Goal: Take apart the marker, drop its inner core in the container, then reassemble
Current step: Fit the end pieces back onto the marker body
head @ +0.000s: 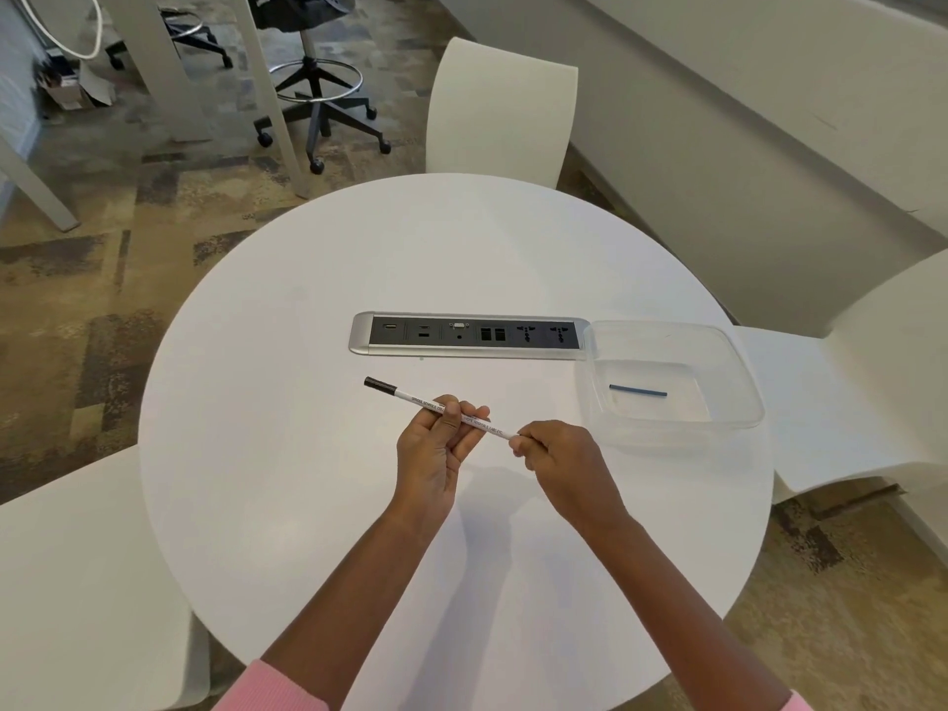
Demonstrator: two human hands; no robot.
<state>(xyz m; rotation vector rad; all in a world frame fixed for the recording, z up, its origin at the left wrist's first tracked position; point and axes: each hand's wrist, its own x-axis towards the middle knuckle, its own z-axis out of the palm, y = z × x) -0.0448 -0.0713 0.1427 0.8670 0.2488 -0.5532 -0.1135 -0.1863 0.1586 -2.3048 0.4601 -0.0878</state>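
Observation:
A thin white marker (410,397) with a black cap at its left end and printed text along its barrel is held level above the round white table (308,454). My left hand (436,443) grips the barrel near its middle. My right hand (554,454) pinches the marker's right end, which is hidden in my fingers. A clear plastic container (738,382) stands on the table to the right. Inside it lies a thin blue core (637,390).
A silver and black socket panel (467,335) is set into the table beyond my hands. White chairs stand at the far side (502,105), at the left (77,582) and at the right (872,377). A black wheeled stool (318,94) is further back.

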